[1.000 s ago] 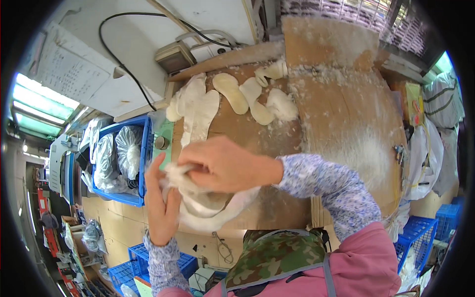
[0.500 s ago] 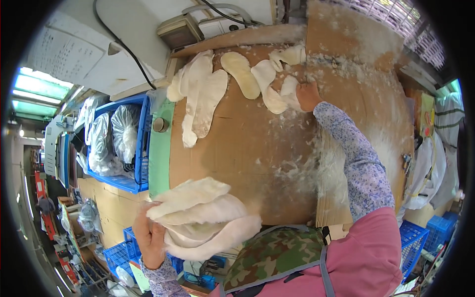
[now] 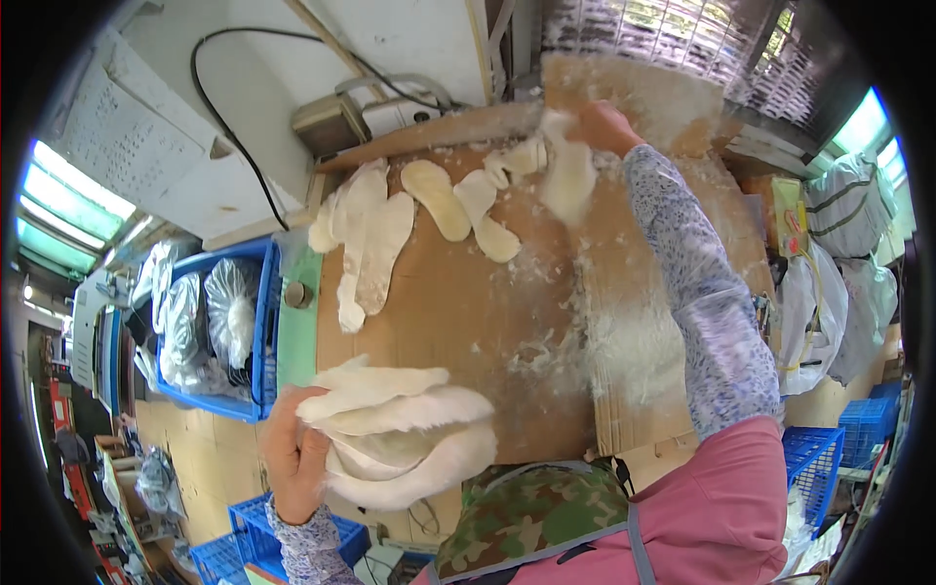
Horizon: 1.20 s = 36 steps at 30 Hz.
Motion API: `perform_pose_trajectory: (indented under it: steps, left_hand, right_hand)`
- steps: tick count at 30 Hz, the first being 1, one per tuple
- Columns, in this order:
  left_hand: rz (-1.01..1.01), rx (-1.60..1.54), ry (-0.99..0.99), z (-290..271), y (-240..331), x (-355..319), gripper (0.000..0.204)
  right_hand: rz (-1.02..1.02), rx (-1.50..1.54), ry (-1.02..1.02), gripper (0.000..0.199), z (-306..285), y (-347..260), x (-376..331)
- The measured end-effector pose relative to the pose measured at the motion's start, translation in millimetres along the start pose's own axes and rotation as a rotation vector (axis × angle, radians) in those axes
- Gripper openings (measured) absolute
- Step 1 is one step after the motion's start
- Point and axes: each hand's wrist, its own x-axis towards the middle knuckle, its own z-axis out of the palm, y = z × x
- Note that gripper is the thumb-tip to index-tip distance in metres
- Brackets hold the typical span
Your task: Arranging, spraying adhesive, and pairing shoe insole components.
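Observation:
My left hand grips the edge of a bunch of fluffy cream insoles, held up at the near left of the work surface. At the far side, my right hand is closed on the top end of a single fleecy insole, which hangs down and is blurred by motion. Just left of it lie a curled insole and a bent one. Farther left lies a flat insole beside an overlapping pile of insoles.
Brown cardboard strewn with white fluff covers the surface. A blue crate of bagged items stands left, beside a green strip bearing a small round object. Plastic bags hang at right. Blue baskets stand below.
My right hand has lifted one insole off the cardboard and carried it away from me, toward the back edge. My left hand still holds its bunch. The whole view has shifted.

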Motion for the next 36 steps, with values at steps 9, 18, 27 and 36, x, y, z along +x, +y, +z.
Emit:
perform_pose_trajectory:
  steps: [9, 18, 27, 36]
  left_hand:
    - [0.146, -0.105, -0.119, 8.6, 26.2, 9.8, 0.029]
    - [0.219, -0.062, -0.147, -3.1, 42.0, -3.7, 0.028]
    - [0.294, -0.037, -0.152, -5.8, 56.3, -4.6, 0.027]
    - [0.262, -0.049, -0.206, -0.1, 44.9, 0.6, 0.027]
  right_hand:
    - [0.024, 0.293, 0.044, 0.033, -70.8, 20.5, 2.6]
    - [-0.150, 0.831, 0.057, 0.033, -101.7, -40.6, -19.5]
    - [-0.322, 0.638, 0.167, 0.044, -145.7, -84.9, -56.7]
    - [-0.440, 0.672, 0.392, 0.025, -74.7, -162.2, -96.6]
